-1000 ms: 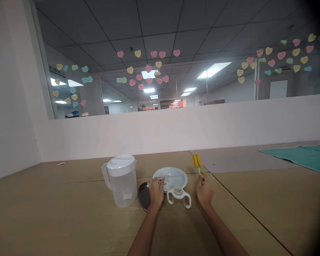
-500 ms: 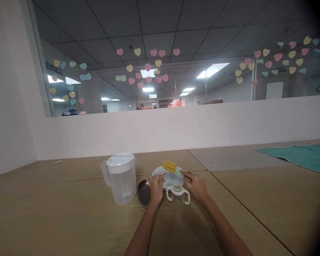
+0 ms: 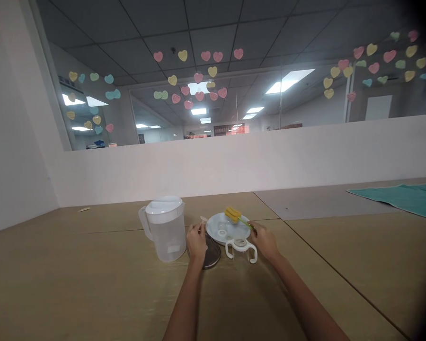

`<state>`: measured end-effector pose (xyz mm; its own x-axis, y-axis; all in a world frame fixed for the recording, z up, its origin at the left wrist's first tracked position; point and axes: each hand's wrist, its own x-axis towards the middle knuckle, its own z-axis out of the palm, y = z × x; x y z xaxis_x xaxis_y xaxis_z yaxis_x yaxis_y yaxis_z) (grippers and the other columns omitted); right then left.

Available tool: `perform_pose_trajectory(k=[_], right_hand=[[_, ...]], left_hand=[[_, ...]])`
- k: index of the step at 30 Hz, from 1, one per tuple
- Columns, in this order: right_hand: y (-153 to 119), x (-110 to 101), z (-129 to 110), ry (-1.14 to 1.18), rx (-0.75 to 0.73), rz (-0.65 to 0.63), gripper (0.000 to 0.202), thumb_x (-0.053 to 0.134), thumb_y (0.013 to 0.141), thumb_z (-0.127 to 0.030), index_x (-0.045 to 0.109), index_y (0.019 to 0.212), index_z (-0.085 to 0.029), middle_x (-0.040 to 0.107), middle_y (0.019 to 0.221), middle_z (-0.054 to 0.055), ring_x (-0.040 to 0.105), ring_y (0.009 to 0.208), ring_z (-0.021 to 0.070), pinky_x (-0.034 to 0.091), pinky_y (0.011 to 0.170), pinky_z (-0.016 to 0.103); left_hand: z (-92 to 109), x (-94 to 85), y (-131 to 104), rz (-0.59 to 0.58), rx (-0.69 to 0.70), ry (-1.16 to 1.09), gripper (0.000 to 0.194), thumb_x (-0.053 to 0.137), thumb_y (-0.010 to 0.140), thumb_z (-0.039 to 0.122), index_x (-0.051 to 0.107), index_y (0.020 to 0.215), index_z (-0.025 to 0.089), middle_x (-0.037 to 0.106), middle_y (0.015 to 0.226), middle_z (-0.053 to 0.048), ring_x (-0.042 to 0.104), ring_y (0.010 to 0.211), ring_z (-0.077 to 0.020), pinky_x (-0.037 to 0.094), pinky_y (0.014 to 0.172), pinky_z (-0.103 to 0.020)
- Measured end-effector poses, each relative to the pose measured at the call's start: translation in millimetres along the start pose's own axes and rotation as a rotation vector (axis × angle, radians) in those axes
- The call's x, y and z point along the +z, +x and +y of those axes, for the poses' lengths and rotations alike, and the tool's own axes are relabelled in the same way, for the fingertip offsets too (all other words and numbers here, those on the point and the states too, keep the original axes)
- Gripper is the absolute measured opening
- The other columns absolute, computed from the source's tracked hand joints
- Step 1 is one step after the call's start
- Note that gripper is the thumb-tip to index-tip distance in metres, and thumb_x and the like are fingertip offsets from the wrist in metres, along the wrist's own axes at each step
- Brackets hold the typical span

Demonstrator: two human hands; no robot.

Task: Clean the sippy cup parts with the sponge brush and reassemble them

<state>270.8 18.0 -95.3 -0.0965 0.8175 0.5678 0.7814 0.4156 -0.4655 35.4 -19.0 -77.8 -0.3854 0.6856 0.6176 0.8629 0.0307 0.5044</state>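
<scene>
My right hand (image 3: 264, 240) is closed round the thin handle of a brush with a yellow sponge head (image 3: 232, 214), which is over the far side of a white bowl (image 3: 213, 230). A small clear and white piece lies in the bowl. Over the dark round metal pan (image 3: 212, 253), my left hand (image 3: 197, 240) pinches a small pale piece (image 3: 203, 219), too small to identify. A clear bottle with two white handles (image 3: 240, 243) stands in front of the bowl, between my hands.
A lidded translucent pitcher (image 3: 169, 234) stands left of the pan. A teal cloth (image 3: 408, 199) lies at the far right. Behind the table (image 3: 92, 274) rises a white wall (image 3: 156, 168) below a window with heart-shaped notes.
My left hand has moved left, away from the bowl, with the small pale piece. The brush head has lifted slightly and turned. The camera view has shifted a little.
</scene>
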Motion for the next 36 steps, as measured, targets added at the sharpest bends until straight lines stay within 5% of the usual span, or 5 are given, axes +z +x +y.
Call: perform_pose_trajectory(k=[13, 20, 25, 30, 36], right_hand=[[-3.3, -9.2, -5.3, -0.186, 0.115, -0.010, 0.037, 0.041, 0.080, -0.016, 0.067, 0.105, -0.024, 0.069, 0.096, 0.006, 0.063, 0.082, 0.0168, 0.040, 0.065, 0.022], [-5.6, -14.0, -11.0, -0.207, 0.189, -0.004, 0.036, 0.042, 0.077, -0.018, 0.067, 0.103, -0.026, 0.070, 0.092, 0.005, 0.064, 0.078, 0.0189, 0.039, 0.059, 0.023], [-4.3, -18.1, -13.5, -0.237, 0.264, 0.010, 0.030, 0.045, 0.078, -0.024, 0.071, 0.093, -0.026, 0.071, 0.084, 0.008, 0.064, 0.074, 0.0191, 0.037, 0.057, 0.023], [-2.5, -15.7, -12.7, -0.260, 0.238, -0.024, 0.029, 0.045, 0.076, -0.022, 0.072, 0.088, -0.027, 0.071, 0.085, 0.006, 0.064, 0.074, 0.0184, 0.035, 0.055, 0.022], [-1.6, -13.6, -13.1, -0.248, 0.134, -0.021, 0.029, 0.044, 0.078, -0.019, 0.072, 0.086, -0.025, 0.069, 0.091, 0.004, 0.062, 0.077, 0.0157, 0.035, 0.058, 0.021]], left_hand=[[-19.9, 4.9, -6.2, -0.297, -0.152, 0.280, 0.025, 0.044, 0.086, 0.023, 0.067, 0.085, 0.012, 0.065, 0.092, -0.016, 0.063, 0.085, -0.0218, 0.044, 0.073, -0.028], [-11.0, -1.2, -9.7, -0.274, -0.124, 0.337, 0.030, 0.050, 0.081, 0.022, 0.056, 0.109, 0.012, 0.061, 0.101, -0.017, 0.059, 0.093, -0.0254, 0.045, 0.074, -0.031], [5.3, -4.6, -4.3, -0.201, 0.058, 0.260, 0.036, 0.036, 0.088, 0.027, 0.051, 0.119, 0.018, 0.055, 0.118, -0.012, 0.045, 0.115, -0.0234, 0.035, 0.095, -0.034], [22.2, 15.5, 9.0, -0.361, 0.164, 0.139, 0.037, 0.035, 0.088, 0.028, 0.051, 0.121, 0.021, 0.056, 0.122, -0.006, 0.047, 0.113, -0.0188, 0.033, 0.097, -0.031], [38.0, 45.8, 32.3, -0.505, 0.168, 0.170, 0.038, 0.055, 0.079, 0.029, 0.054, 0.116, 0.020, 0.061, 0.112, -0.012, 0.049, 0.113, -0.0258, 0.035, 0.095, -0.039]])
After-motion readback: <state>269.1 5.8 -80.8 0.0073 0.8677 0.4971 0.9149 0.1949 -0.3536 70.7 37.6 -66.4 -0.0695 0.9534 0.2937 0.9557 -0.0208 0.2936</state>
